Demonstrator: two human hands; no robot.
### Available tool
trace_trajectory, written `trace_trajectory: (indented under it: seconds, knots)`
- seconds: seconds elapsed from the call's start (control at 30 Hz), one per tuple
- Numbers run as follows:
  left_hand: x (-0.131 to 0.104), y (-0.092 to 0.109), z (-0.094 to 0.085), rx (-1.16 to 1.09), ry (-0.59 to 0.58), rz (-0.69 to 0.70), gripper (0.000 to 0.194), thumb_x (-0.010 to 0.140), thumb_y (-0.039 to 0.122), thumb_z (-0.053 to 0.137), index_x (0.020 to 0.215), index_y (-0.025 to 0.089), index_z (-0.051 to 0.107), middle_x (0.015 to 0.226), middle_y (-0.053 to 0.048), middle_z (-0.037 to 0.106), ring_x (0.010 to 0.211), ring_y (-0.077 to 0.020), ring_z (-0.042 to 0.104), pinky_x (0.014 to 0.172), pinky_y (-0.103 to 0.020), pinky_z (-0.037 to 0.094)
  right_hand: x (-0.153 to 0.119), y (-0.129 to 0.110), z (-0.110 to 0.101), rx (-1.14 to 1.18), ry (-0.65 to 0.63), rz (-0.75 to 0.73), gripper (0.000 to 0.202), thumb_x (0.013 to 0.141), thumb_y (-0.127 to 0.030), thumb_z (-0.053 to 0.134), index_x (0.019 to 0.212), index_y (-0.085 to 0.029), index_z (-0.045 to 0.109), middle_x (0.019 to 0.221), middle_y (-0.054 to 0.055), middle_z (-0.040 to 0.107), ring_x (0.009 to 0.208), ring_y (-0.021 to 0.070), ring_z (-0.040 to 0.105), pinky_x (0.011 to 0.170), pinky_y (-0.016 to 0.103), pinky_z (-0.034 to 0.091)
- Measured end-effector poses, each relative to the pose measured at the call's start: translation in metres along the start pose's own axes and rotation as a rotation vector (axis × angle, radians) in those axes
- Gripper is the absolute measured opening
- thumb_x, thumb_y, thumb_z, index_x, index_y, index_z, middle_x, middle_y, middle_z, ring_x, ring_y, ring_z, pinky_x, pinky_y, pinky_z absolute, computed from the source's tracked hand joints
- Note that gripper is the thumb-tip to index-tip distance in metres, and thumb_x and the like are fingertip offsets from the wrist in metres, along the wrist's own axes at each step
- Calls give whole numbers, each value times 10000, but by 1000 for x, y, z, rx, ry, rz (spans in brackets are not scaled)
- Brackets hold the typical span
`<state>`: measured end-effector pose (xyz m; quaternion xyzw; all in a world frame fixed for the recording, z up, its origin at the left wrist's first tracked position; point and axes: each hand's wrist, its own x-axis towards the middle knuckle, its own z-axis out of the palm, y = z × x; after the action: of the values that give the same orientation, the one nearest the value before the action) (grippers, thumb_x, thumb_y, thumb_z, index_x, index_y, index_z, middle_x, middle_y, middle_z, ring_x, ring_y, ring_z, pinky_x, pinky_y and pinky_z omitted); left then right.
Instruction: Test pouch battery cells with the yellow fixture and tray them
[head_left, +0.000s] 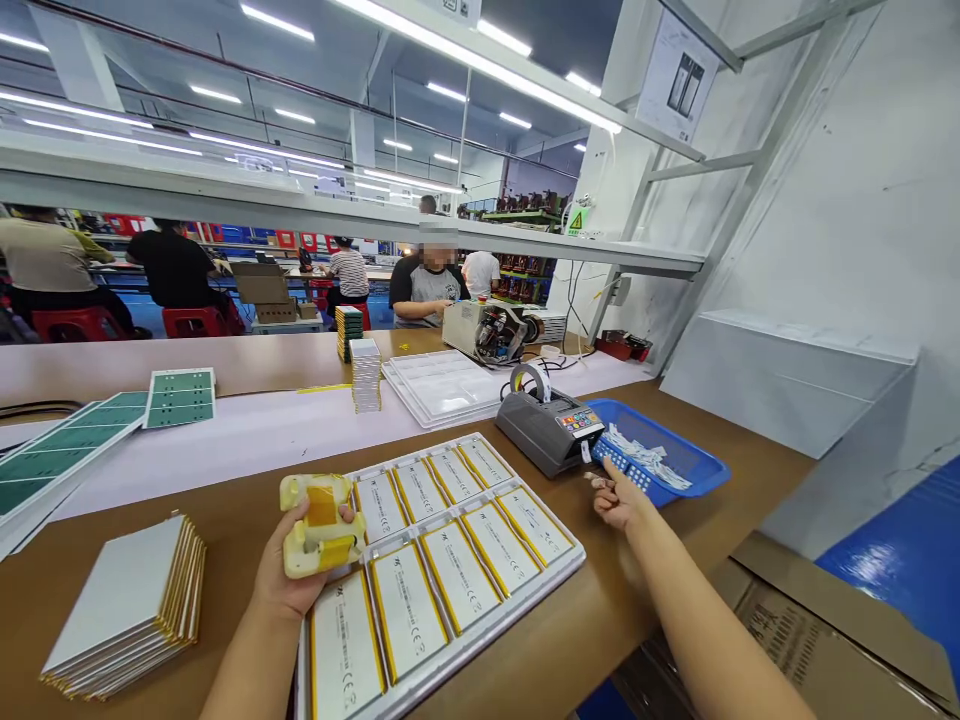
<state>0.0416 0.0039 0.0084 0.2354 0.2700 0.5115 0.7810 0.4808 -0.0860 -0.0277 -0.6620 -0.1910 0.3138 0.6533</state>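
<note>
Aloft, yellow block (322,506) in left fingers (292,518).

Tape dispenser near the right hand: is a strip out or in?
Out: a short white strip sticks out of the tape dispenser at the end near the right hand.

On my feed a factory assembly floor, tube lights (277,22) along a high ceiling, workers (174,265) on red stools (75,324) at long benches, a tape dispenser (541,428) and a tray (480,636) of identical labelled packs on the nearest bench (540,630)
</note>
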Motion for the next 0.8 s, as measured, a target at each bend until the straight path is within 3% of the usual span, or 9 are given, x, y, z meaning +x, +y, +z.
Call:
trace_trajectory:
  seconds: [0.13, 0.23, 0.3, 0.37, 0.43, 0.5, 0.6, 0.7, 0.8]
  knots:
    - [0, -1, 0, -17, -10, 10, 259, 711, 198, 535, 966, 160, 563, 782, -109, 616, 696, -260, 605, 642, -530, 486, 1, -9, 23, 53, 8, -42, 375, 741, -458, 521, 555, -205, 316, 383, -120, 224, 294, 25, 115, 289, 160, 144]
    - [0, -2, -1, -48, 1, 11, 263, 708, 184, 534, 969, 167, 557, 800, -100, 614, 679, -238, 601, 640, -503, 493, -12, -22, 42, 62, -10, -134, 349, 686, -449, 586, 595, -195, 364, 422, -115, 245, 333, 27, 157, 325, 156, 158]
    - [1, -3, -2, -59, 7, -8, 267, 703, 174, 534, 969, 161, 554, 815, -104, 612, 679, -230, 599, 637, -475, 498, -30, -29, 56, -113, -272, -246, 305, 626, -416, 650, 631, -183, 455, 493, -83, 369, 404, 39, 296, 386, 166, 258]
    - [2, -3, -3, -65, 2, -25, 262, 703, 179, 533, 963, 151, 554, 795, -105, 608, 680, -228, 597, 631, -448, 501, -49, -33, 69, -508, -745, -406, 289, 583, -400, 687, 669, -167, 539, 635, -33, 492, 563, 82, 435, 525, 202, 365]
    - [2, -3, -4, -58, -5, -30, 251, 712, 197, 529, 956, 145, 556, 759, -102, 602, 677, -231, 594, 620, -441, 501, -63, -35, 82, -949, -1161, -546, 319, 586, -418, 682, 744, -158, 588, 786, 13, 537, 728, 136, 483, 660, 243, 388]
    - [3, -3, -4, -43, -14, -17, 246, 723, 214, 522, 957, 146, 557, 735, -96, 597, 674, -234, 591, 612, -447, 499, -70, -35, 95, -1234, -1307, -601, 385, 580, -430, 685, 838, -158, 597, 893, 42, 538, 798, 167, 489, 693, 257, 380]
    - [3, -3, -3, -32, -25, -16, 236, 732, 221, 518, 952, 149, 559, 733, -93, 596, 676, -231, 589, 606, -442, 499, -70, -30, 112, -1439, -1236, -603, 491, 513, -440, 722, 896, -172, 576, 952, 54, 536, 777, 180, 503, 622, 244, 370]
    - [2, -3, -1, -36, -35, -31, 218, 729, 218, 521, 932, 149, 562, 744, -93, 597, 673, -231, 589, 596, -444, 500, -66, -21, 121, -1420, -1094, -590, 584, 451, -422, 758, 937, -182, 540, 947, 49, 556, 768, 184, 513, 584, 230, 360]
    - [1, -3, 1, -67, -17, -33, 211, 716, 186, 525, 920, 154, 562, 781, -94, 602, 672, -229, 593, 611, -458, 502, -61, -9, 119, -1270, -937, -606, 411, 587, -359, 694, 933, -201, 538, 907, 27, 595, 775, 178, 528, 624, 236, 375]
